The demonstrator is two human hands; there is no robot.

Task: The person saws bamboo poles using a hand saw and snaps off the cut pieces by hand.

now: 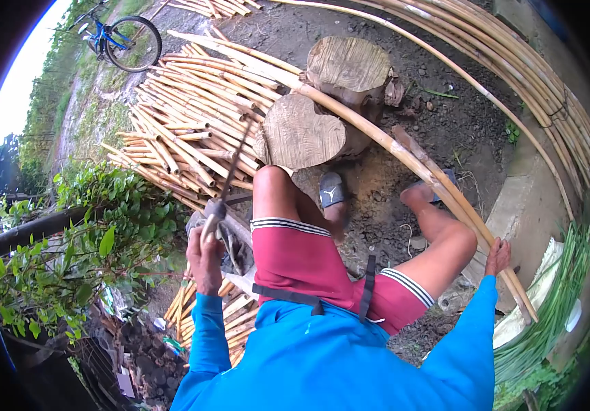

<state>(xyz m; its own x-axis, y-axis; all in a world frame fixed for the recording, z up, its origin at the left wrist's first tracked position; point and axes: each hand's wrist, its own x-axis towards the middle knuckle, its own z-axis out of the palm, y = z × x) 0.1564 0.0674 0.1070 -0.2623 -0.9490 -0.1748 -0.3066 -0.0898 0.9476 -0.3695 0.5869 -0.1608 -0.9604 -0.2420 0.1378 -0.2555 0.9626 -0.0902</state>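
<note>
My left hand [204, 260] is closed around the pale handle of a machete [235, 161]. Its thin dark blade points up and away, slightly blurred, beside the stump. On the other side, my right hand [497, 257] grips a long bamboo pole [363, 123] near its close end. That pole slopes over the wooden stumps, touching or passing just above the nearer stump [302, 133]; contact is hard to tell. A second, shorter bamboo piece [422, 154] runs alongside it toward my right hand. Whether my fingers also hold that piece is unclear.
Cut bamboo pieces [192, 127] lie piled left of the stumps. The farther stump [350, 65] stands behind. Long bundled poles [542, 89] curve along the right, by a concrete ledge [514, 205]. Green stalks [548, 315] lie at lower right, leafy vines [103, 240] at left, a bicycle [127, 41] beyond.
</note>
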